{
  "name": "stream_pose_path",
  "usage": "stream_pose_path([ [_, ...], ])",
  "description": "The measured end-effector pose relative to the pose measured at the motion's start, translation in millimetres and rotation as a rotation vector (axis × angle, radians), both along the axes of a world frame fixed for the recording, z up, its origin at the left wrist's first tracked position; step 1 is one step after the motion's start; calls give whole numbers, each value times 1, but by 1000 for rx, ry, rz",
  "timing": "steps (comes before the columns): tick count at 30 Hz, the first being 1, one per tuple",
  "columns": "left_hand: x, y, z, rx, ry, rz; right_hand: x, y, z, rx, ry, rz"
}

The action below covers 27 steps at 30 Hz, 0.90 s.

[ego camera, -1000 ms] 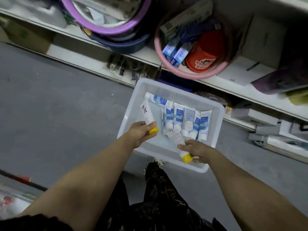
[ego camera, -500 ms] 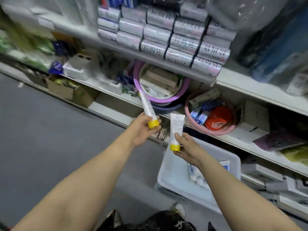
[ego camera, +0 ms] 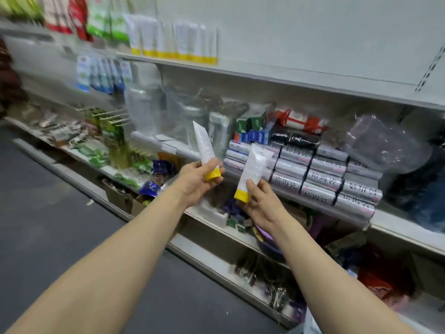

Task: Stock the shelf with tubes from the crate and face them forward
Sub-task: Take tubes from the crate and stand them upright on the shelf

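My left hand [ego camera: 195, 183] grips a white tube with a yellow cap [ego camera: 205, 145], held cap down and crimped end up. My right hand [ego camera: 260, 203] holds a second white tube with a yellow cap [ego camera: 253, 170] the same way, just to the right and slightly lower. Both are raised in front of the middle shelves. On the upper shelf [ego camera: 277, 73], a row of matching white tubes with yellow caps [ego camera: 173, 41] stands upright at the left; the shelf to their right is bare. The crate is out of sight except a pale corner [ego camera: 310, 324] at the bottom edge.
Stacked silver-wrapped packs [ego camera: 320, 174] fill the middle shelf right behind my hands. Blue and white hanging tubes [ego camera: 103, 73] sit further left. Plastic-bagged goods [ego camera: 385, 145] lie at right. Lower shelves hold cluttered small items. Grey floor [ego camera: 48, 213] spreads to the left.
My view has swung up from the crate to the upper shelves. Both hands have lifted their tubes out of the crate and raised them toward shelf height.
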State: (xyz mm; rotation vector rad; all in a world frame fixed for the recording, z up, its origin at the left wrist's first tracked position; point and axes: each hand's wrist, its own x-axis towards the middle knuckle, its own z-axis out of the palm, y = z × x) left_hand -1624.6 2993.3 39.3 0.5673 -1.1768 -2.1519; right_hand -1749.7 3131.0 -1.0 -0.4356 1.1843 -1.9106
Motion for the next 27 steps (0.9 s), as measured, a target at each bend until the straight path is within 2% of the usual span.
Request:
stream_pose_path([
  [8, -5, -117, 82, -104, 84, 161, -7, -122, 84, -127, 154, 25],
  [14, -32, -216, 141, -378, -64, 288, -32, -223, 153, -212, 270, 8],
  [18, -47, -282, 179, -555, -149, 419, -47, -283, 202, -236, 424, 9],
  [24, -68, -374, 201, -680, -199, 531, -62, -368, 243, -158, 527, -117],
  [27, -79, -417, 213, -761, -259, 551, -70, -408, 256, -57, 688, -262],
])
